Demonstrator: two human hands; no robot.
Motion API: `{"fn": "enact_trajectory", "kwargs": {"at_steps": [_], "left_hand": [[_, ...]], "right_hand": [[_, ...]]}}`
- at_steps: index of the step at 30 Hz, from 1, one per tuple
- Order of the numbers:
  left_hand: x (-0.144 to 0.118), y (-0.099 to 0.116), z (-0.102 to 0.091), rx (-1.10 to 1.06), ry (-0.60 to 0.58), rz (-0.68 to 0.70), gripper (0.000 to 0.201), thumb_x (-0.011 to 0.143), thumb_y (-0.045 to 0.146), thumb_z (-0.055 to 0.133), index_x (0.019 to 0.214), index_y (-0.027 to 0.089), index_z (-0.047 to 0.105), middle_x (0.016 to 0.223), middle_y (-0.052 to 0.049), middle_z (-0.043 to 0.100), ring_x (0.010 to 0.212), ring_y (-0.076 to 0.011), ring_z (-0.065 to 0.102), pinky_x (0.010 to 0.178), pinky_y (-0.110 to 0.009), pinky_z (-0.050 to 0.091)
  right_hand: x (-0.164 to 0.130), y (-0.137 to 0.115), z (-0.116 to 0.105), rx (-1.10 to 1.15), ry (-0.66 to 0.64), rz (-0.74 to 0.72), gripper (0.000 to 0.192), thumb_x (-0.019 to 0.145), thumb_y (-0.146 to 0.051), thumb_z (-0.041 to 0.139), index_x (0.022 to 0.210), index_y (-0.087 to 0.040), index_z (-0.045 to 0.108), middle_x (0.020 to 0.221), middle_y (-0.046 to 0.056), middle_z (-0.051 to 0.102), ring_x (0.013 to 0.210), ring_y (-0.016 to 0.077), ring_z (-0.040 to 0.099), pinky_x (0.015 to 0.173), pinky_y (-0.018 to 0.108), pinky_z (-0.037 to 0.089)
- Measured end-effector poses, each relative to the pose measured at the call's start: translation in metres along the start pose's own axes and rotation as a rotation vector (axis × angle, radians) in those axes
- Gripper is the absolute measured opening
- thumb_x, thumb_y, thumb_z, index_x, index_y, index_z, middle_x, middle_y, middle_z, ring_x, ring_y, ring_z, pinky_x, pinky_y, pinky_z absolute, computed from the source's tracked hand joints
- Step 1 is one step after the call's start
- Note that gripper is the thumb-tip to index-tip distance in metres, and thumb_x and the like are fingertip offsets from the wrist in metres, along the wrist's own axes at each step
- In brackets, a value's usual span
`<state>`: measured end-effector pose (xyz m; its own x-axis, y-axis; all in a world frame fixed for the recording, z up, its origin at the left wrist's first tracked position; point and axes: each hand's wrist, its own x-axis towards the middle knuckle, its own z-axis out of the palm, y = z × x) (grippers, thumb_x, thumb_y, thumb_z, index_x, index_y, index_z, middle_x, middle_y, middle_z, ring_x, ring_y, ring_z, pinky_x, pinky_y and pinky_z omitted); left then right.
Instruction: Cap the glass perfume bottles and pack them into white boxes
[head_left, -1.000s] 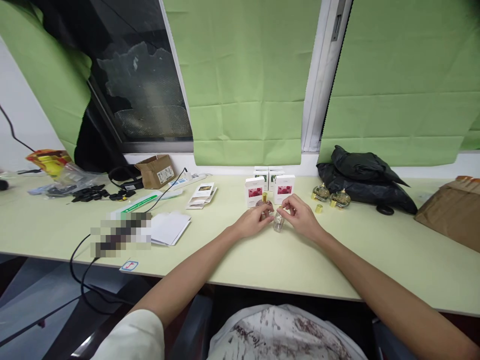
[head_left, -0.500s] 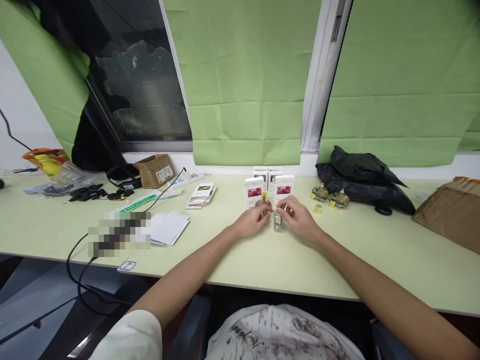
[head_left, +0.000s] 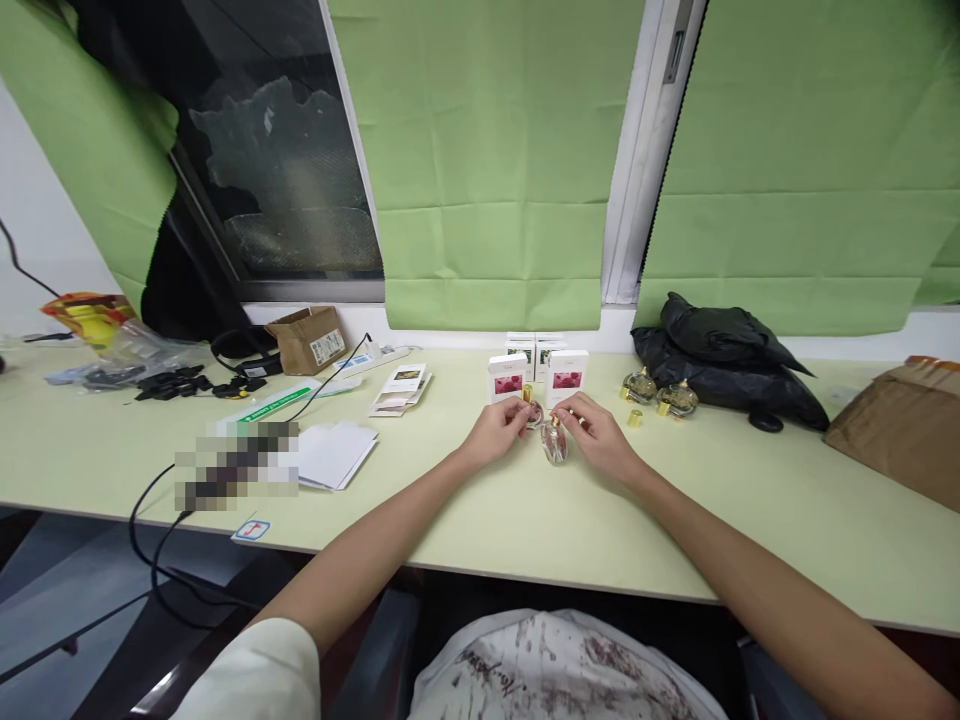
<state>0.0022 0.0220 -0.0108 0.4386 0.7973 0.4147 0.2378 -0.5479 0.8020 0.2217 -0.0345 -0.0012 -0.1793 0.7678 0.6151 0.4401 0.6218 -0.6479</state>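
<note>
A small clear glass perfume bottle (head_left: 555, 446) with a gold neck hangs from the fingertips of my right hand (head_left: 596, 432), which pinch it at the top. Left of it, my left hand (head_left: 493, 436) has its fingers closed together; what they hold, if anything, is hidden. Right by those fingertips stands a second glass bottle (head_left: 535, 414) with a gold cap (head_left: 528, 392), partly covered by the hand. Behind the hands are two white boxes with pink pictures, a left box (head_left: 508, 372) and a right box (head_left: 567, 370).
More white boxes (head_left: 536, 345) stand behind. To the right are two round perfume bottles (head_left: 677, 401), a loose gold cap (head_left: 635, 418), black plastic bags (head_left: 727, 360) and a cardboard box (head_left: 904, 425). White cards (head_left: 337, 456), a cable and a small open carton (head_left: 309, 340) lie left.
My left hand has drawn back a little to the left, away from the bottle in my right hand. That bottle has turned from edge-on to its broad side.
</note>
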Motion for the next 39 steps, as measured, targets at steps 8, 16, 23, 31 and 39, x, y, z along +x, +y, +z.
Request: {"fn": "enact_trajectory", "kwargs": {"at_steps": [8,16,23,31,39], "left_hand": [[0.01,-0.002,-0.009,-0.221,0.237,-0.036,0.04,0.096,0.057,0.062,0.097,0.018,0.066,0.063,0.002,0.061,0.052,-0.0111,0.051,0.055,-0.024,0.042],[0.018,-0.002,-0.025,-0.347,0.354,-0.12,0.044,0.093,0.06,0.064,0.092,0.017,0.067,0.06,0.002,0.06,0.045,-0.0088,0.044,0.046,-0.023,0.035],[0.017,-0.005,-0.026,-0.282,0.334,-0.09,0.043,0.095,0.06,0.062,0.091,0.018,0.065,0.06,0.003,0.06,0.046,-0.0087,0.044,0.047,-0.023,0.034],[0.013,-0.009,-0.018,-0.178,0.269,-0.045,0.041,0.097,0.059,0.059,0.096,0.018,0.064,0.066,0.002,0.061,0.055,-0.0107,0.051,0.057,-0.023,0.041],[0.008,-0.004,-0.017,0.021,0.257,0.011,0.032,0.101,0.051,0.053,0.1,0.02,0.063,0.076,0.001,0.065,0.071,-0.0149,0.061,0.069,-0.026,0.046]], "right_hand": [[0.003,0.008,0.012,0.375,-0.044,0.292,0.033,0.095,-0.055,0.065,0.088,-0.023,0.065,0.071,-0.002,0.056,0.055,0.0132,0.046,0.051,0.029,0.037],[0.005,0.007,0.007,0.531,-0.039,0.355,0.038,0.084,-0.058,0.078,0.084,-0.022,0.065,0.07,-0.003,0.058,0.054,0.0111,0.046,0.05,0.027,0.039],[0.006,0.013,0.006,0.462,-0.041,0.318,0.043,0.085,-0.064,0.074,0.088,-0.021,0.07,0.068,-0.003,0.059,0.051,0.0114,0.046,0.049,0.028,0.038],[-0.001,-0.001,0.007,0.353,-0.108,0.241,0.033,0.09,-0.056,0.072,0.097,-0.024,0.067,0.088,0.001,0.064,0.063,0.0145,0.058,0.059,0.031,0.05],[-0.003,-0.002,0.003,-0.011,-0.015,0.076,0.022,0.099,-0.046,0.06,0.097,-0.026,0.067,0.097,0.004,0.064,0.081,0.02,0.06,0.073,0.035,0.049]]}}
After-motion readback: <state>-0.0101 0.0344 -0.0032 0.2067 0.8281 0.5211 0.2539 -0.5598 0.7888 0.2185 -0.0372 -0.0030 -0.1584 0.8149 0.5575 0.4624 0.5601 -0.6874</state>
